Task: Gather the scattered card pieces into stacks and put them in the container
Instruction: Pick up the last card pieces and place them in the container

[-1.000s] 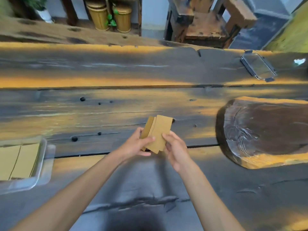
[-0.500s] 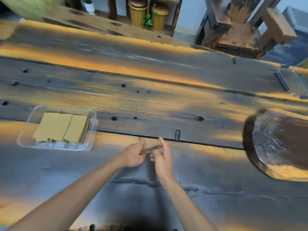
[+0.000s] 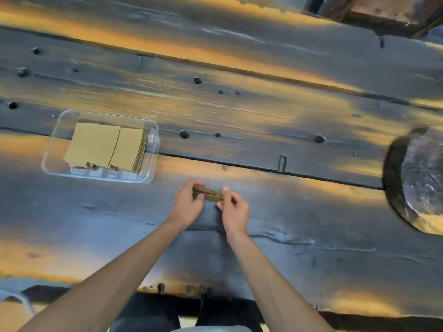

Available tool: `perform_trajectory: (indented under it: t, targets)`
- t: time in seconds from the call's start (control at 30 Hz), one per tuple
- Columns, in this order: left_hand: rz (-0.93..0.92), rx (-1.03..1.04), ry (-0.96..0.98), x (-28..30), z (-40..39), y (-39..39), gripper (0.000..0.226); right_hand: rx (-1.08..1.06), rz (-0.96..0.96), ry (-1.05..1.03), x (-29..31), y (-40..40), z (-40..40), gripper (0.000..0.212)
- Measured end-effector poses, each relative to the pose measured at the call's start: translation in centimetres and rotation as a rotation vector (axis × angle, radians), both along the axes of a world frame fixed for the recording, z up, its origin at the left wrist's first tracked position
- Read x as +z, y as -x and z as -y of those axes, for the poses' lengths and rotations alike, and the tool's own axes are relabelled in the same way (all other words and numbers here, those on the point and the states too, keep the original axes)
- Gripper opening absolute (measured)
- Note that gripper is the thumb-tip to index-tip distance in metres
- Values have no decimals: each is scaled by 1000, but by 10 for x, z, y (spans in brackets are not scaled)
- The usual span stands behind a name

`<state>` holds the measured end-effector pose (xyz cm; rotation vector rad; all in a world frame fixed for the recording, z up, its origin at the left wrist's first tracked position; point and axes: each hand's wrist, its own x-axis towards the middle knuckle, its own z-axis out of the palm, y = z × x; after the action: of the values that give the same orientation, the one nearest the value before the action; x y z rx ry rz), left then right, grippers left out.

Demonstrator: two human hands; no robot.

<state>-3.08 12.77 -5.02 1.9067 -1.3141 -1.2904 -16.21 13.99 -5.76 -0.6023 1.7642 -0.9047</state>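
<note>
Hands (image 3: 211,208) grip 1 stack (image 3: 207,195); 2 in container (image 3: 148,161).

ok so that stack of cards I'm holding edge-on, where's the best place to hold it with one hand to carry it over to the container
Probably across the middle of its long sides, thumb on one flat face and fingers on the other. The stack of cards lies edge-on, pinched at its ends by the left hand and right hand, so its centre is free. Coming from above suits lowering it into the open container, beside the cards already there.

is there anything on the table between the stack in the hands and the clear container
Nothing visible. The card stack, gripped by the left hand and right hand, has only bare table between it and the container, which already holds cards but has free room on its right side.
</note>
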Motion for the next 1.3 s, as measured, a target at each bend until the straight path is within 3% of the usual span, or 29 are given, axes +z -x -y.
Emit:
perform_trajectory:
  t: [0.07, 0.13, 0.23, 0.3, 0.4, 0.5, 0.57, 0.73, 0.9, 1.0, 1.1, 1.2, 1.3]
  targets:
    - [-107, 87, -17, 0, -5, 6, 19, -9, 4, 11, 0, -10, 1, 33]
    - [-87, 149, -1, 0, -10, 9, 31, 8, -34, 25, -1, -16, 0, 30]
    - [212, 117, 43, -5, -16, 6, 38, 8, -65, 22, -1, -21, -6, 31]
    - [298, 48, 123, -8, -15, 3, 34, -43, -41, -2, -1, -21, -5, 31]
    - [234, 7, 224, -9, -10, 0, 24, -117, -1, -7, 2, -23, 1, 27]
    - [199, -19, 174, -18, -8, -9, 17, -134, 32, -8, 1, -26, 2, 27]
    - [177, -61, 118, -19, -7, -15, 22, -154, 73, -30, -1, -27, 0, 27]
    - [104, -77, 226, 3, -2, -23, 30, -188, 77, 2, -2, -29, 2, 32]
    - [122, -318, 134, -1, -8, -44, 37, -141, -29, -37, 6, -36, -3, 32]
    - [340, -501, 250, 19, -4, -57, 39, -2, -221, -13, 26, -43, 6, 33]
    - [490, -566, 447, 42, -3, -78, 39, 295, -446, 50, 54, -60, 15, 40]
    - [441, -549, 557, 57, 0, -107, 25, 475, -504, 154, 74, -87, 24, 41]
    - [312, -414, 533, 67, 5, -143, 19, 600, -451, 225, 89, -117, 38, 43]
